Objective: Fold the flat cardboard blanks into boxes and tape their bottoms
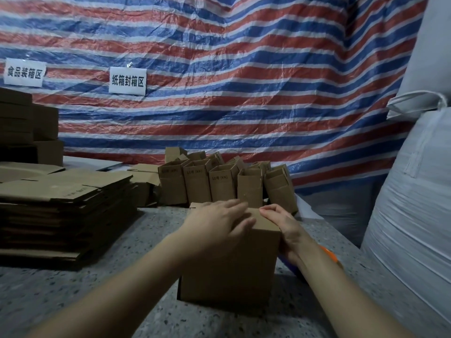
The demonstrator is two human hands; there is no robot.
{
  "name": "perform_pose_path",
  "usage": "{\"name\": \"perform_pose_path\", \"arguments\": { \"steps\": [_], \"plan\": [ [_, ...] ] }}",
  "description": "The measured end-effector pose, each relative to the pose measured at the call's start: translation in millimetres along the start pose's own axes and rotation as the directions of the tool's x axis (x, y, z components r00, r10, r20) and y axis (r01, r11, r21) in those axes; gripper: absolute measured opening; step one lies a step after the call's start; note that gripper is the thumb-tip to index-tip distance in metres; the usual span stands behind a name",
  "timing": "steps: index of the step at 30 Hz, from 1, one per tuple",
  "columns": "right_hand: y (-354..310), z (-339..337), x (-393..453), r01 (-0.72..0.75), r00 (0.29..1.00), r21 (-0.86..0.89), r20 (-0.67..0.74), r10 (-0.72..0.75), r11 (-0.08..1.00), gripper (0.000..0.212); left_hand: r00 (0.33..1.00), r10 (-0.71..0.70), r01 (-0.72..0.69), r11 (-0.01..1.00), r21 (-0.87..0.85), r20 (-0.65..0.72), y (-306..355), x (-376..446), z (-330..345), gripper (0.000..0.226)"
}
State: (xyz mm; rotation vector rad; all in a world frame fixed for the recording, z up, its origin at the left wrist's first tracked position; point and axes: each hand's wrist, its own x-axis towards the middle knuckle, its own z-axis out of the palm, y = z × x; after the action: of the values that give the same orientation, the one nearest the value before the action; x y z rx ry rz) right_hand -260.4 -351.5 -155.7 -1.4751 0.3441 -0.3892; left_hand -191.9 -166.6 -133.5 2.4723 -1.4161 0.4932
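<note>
Striped red, white and blue tarpaulin (pixel 244 69) hangs across the whole back of the room, with two white paper signs (pixel 127 81) printed in Chinese characters stuck to it. Below it runs a speckled grey stone table (pixel 73 289). On the table's left side sits a thick stack of flat cardboard blanks (pixel 63 208), and at the back stands a cluster of folded boxes (pixel 219 184), upright and crowded against one another, open ends up. Near the front edge, in the middle, stands the box being worked on (pixel 229 269), its closed flaps facing up. The left hand (pixel 217 222) lies flat across the top of it, fingers nearly straight and pressing down on the flaps. The right hand (pixel 283 228) is at the box's right upper edge, fingers curled over the top flap and palm against the side. Something orange (pixel 328 254) peeks out behind the right wrist; I cannot make out what it is. Big white woven sacks (pixel 415 215) tower on the right.
</note>
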Motion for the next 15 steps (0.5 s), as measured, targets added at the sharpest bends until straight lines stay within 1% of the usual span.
{"name": "perform_pose_path", "arguments": {
  "steps": [1, 3, 4, 5, 6, 7, 8, 9, 10, 12, 13, 14, 15],
  "plan": [
    [0, 0, 0, -0.004, 1.000, 0.001, 0.006, 0.004, 1.000, 0.026, 1.000, 0.014, -0.015, 0.999, 0.040, 0.012, 0, 0, 3, 0.067],
    [1, -4, 4, 0.017, 1.000, 0.014, 0.023, -0.018, 1.000, 0.033, 0.999, 0.031, -0.029, 0.997, 0.065, -0.024, -2, -2, 7, 0.074],
    [1, -8, 8, 0.042, 0.999, 0.025, -0.005, -0.042, 0.999, 0.035, 0.998, 0.040, -0.037, 0.997, 0.066, -0.045, -3, -3, 7, 0.078],
    [0, -15, 13, 0.074, 0.994, -0.001, -0.075, -0.074, 0.997, 0.035, 0.997, 0.050, -0.046, 0.997, 0.070, -0.054, -4, -2, 7, 0.082],
    [-1, -23, 18, 0.085, 0.978, -0.122, -0.180, -0.106, 0.989, 0.033, 0.997, 0.056, -0.052, 0.996, 0.074, -0.056, -4, -1, 7, 0.083],
    [0, -35, 23, 0.043, 0.949, -0.339, -0.282, -0.145, 0.940, 0.033, 0.997, 0.060, -0.055, 0.996, 0.076, -0.056, -4, -1, 8, 0.083],
    [2, -48, 28, -0.040, 0.924, -0.575, -0.333, -0.189, 0.817, 0.036, 0.997, 0.060, -0.056, 0.995, 0.077, -0.054, -3, -1, 8, 0.083],
    [5, -61, 30, -0.115, 0.923, -0.754, -0.323, -0.212, 0.647, 0.041, 0.997, 0.059, -0.055, 0.996, 0.076, -0.051, -3, 0, 7, 0.083],
    [9, -71, 31, -0.167, 0.937, -0.866, -0.288, -0.197, 0.471, 0.047, 0.997, 0.057, -0.053, 0.996, 0.075, -0.048, -3, 0, 8, 0.083],
    [16, -85, 29, -0.224, 0.959, -0.961, -0.248, -0.139, 0.164, 0.055, 0.997, 0.059, -0.055, 0.996, 0.077, -0.050, -3, 1, 8, 0.085],
    [20, -89, 29, -0.239, 0.962, -0.970, -0.243, -0.126, 0.049, 0.058, 0.997, 0.061, -0.057, 0.995, 0.077, -0.053, -4, 1, 9, 0.086],
    [23, -92, 28, -0.243, 0.963, -0.970, -0.238, -0.128, -0.025, 0.060, 0.997, 0.061, -0.057, 0.996, 0.075, -0.057, -4, 2, 10, 0.087],
    [27, -93, 28, -0.246, 0.963, -0.967, -0.236, -0.132, -0.068, 0.062, 0.996, 0.060, -0.056, 0.996, 0.071, -0.058, -4, 2, 10, 0.088]
  ]
}}
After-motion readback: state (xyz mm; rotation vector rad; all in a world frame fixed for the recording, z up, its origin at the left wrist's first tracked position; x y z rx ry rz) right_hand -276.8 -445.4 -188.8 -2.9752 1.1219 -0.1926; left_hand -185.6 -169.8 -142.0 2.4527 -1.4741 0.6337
